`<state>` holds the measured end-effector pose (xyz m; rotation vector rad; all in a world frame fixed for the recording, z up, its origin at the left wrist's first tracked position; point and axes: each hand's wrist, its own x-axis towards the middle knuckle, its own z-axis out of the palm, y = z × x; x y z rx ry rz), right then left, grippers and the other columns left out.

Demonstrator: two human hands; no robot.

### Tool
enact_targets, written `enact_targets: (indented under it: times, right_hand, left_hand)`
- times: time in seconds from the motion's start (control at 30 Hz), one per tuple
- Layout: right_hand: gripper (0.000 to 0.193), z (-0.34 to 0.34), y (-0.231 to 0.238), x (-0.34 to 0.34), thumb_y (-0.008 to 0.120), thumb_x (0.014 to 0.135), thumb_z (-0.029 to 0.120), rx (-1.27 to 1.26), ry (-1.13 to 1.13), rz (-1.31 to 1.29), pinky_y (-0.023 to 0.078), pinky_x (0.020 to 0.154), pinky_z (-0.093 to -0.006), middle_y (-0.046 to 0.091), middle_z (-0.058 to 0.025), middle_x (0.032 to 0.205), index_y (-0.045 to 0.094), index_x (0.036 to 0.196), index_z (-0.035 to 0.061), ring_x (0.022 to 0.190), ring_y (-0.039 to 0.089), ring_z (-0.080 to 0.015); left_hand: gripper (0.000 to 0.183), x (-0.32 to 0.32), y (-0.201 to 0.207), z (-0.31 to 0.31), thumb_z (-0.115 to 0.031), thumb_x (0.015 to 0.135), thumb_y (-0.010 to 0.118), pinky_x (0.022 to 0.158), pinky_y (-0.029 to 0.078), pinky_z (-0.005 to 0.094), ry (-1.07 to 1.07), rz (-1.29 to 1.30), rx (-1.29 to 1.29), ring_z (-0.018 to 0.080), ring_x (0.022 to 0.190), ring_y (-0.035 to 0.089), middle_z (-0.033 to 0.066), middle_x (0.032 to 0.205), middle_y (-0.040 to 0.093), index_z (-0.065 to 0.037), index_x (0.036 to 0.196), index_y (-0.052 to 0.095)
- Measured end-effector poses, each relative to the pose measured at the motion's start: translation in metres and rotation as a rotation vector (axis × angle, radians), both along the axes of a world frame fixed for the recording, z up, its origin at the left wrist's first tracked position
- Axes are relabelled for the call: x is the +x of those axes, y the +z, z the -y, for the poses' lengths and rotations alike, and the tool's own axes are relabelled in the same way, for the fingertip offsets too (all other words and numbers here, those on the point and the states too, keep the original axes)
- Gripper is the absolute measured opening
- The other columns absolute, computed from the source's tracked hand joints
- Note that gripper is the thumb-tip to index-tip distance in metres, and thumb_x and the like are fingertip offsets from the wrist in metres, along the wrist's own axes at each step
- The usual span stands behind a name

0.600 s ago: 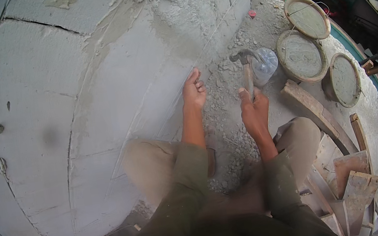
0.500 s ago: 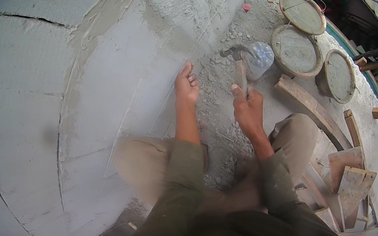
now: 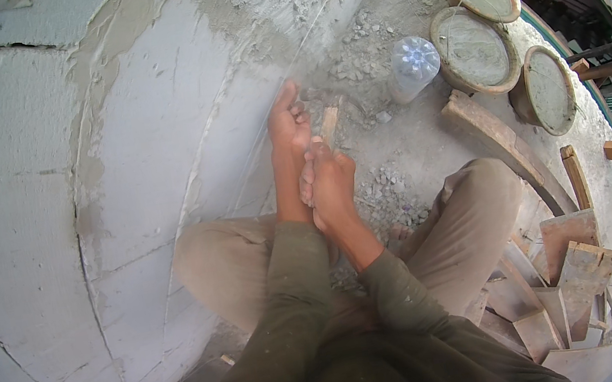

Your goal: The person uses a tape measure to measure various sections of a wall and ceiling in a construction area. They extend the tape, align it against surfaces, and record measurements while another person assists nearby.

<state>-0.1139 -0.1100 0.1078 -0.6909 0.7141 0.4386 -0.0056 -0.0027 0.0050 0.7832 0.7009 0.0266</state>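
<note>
My right hand (image 3: 330, 183) is wrapped round the wooden handle of a claw hammer (image 3: 329, 126). The hammer's dark head is smeared by motion and lies just right of my left hand. Low against the pale wall (image 3: 146, 128), my left hand (image 3: 288, 121) is closed, its thumb side toward the wall. Whatever its fingers pinch is too small or hidden to make out. The two hands are close together, with the right one in front of the left forearm.
Grey rubble (image 3: 364, 48) lies along the wall's foot. A clear plastic bottle (image 3: 414, 68) stands beside round, mortar-crusted buckets (image 3: 475, 51). A long curved timber (image 3: 509, 149) and wood offcuts (image 3: 580, 280) lie to the right, beyond my bent knee (image 3: 474, 205).
The hammer in my right hand has swung left, from beside the bottle to beside my left hand. My left hand has shifted slightly; the view has moved a little too.
</note>
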Motion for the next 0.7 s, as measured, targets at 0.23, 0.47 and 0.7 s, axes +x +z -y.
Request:
enact_targets:
  times: [0.23,0.47,0.7]
  right_hand:
    - [0.028,-0.002,0.008,0.011,0.048,0.112,0.025,0.056,-0.006,-0.054,0.034,0.043,-0.0341,0.047,-0.0025,0.064,0.052,0.092,0.0068,0.047,0.043,-0.0153]
    - [0.032,-0.034,0.01,0.035,0.052,0.11,0.029,0.096,-0.183,-0.087,0.037,0.039,-0.0351,0.047,-0.0042,0.065,0.048,0.09,0.0044,0.044,0.045,-0.0161]
    - [0.028,-0.055,0.009,0.038,0.056,0.109,0.032,0.07,-0.165,-0.165,0.034,0.041,-0.0374,0.046,-0.0004,0.067,0.051,0.094,0.0081,0.047,0.044,-0.0163]
  left_hand:
    - [0.034,-0.002,0.007,-0.002,-0.021,0.099,0.079,0.055,0.034,0.019,0.009,-0.062,0.032,0.003,0.067,0.043,-0.0049,0.107,0.064,-0.009,0.127,0.065]
    - [0.038,-0.001,0.022,0.012,-0.028,0.099,0.081,0.066,0.034,0.0181,-0.012,-0.176,0.139,0.0029,0.072,0.04,-0.0086,0.106,0.061,-0.011,0.129,0.067]
    - [0.054,0.006,-0.003,-0.007,-0.041,0.096,0.083,0.071,0.033,0.0209,-0.087,-0.137,0.287,0.0047,0.073,0.038,-0.0116,0.113,0.061,-0.01,0.138,0.066]
